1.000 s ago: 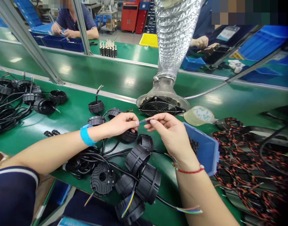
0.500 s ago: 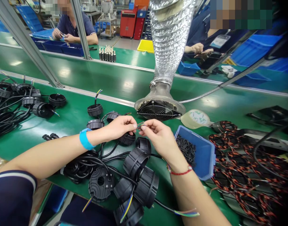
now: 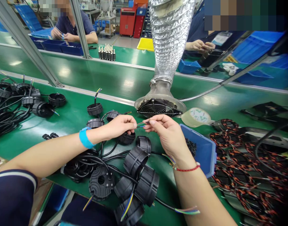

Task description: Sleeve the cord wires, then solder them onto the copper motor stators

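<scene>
- Thin multicoloured wires (image 3: 140,124): left of the blue rectangular plastic bin (image 3: 206,153).
- Bare left hand (image 3: 121,127): fingertips pinching the wires.
- Bare right hand (image 3: 169,133), nearer the bin: fingertips closed on a small dark piece (image 3: 147,122).

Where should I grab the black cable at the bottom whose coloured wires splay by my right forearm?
Probably pinch the black cable just behind its coloured wires, from above on the near side: it's a single strand there with green table showing beside it, while the wires fan apart.
</scene>
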Demonstrator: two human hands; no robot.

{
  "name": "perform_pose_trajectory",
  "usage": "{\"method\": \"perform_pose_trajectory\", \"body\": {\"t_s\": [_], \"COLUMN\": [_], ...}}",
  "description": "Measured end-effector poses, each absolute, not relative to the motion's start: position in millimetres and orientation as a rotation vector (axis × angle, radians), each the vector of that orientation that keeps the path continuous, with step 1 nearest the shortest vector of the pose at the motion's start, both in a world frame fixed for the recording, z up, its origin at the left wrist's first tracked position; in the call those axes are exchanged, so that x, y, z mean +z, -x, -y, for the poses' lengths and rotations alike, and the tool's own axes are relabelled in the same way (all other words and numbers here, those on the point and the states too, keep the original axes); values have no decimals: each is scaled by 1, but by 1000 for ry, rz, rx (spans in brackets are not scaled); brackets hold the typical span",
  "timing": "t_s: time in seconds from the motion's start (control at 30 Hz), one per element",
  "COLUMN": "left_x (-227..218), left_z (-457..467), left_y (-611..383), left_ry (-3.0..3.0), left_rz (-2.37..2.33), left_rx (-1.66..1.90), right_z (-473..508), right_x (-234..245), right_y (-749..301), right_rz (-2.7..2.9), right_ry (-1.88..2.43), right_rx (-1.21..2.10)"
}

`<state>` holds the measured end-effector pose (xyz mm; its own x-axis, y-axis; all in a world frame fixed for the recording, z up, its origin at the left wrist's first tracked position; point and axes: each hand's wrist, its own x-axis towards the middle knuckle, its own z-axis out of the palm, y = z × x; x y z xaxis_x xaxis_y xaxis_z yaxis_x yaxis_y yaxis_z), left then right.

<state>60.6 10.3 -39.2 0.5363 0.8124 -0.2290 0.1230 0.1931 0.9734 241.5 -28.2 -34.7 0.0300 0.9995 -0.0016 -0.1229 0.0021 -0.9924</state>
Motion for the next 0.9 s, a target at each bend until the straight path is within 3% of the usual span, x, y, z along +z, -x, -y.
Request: {"method": "perform_pose_trajectory", "body": {"t_s": [0.37,0.57,0.9], "left_x": [-39,-34,-32], "left_z": [-12,-11,-11], "left_y": [-60,-61,-61], "left_ry": [-1331,-1327,-1323], "left_rz": [-895,-904,-911], "left_rx": [620,553,541], "right_z": [25,27,30], "right_x": [-41,-35,-34], "right_y": [-243,-243,-242], "right_rz": [1339,1142,1269], "right_ry": [1302,1198,1168], "right_rx": [1277,1229,1115]}}
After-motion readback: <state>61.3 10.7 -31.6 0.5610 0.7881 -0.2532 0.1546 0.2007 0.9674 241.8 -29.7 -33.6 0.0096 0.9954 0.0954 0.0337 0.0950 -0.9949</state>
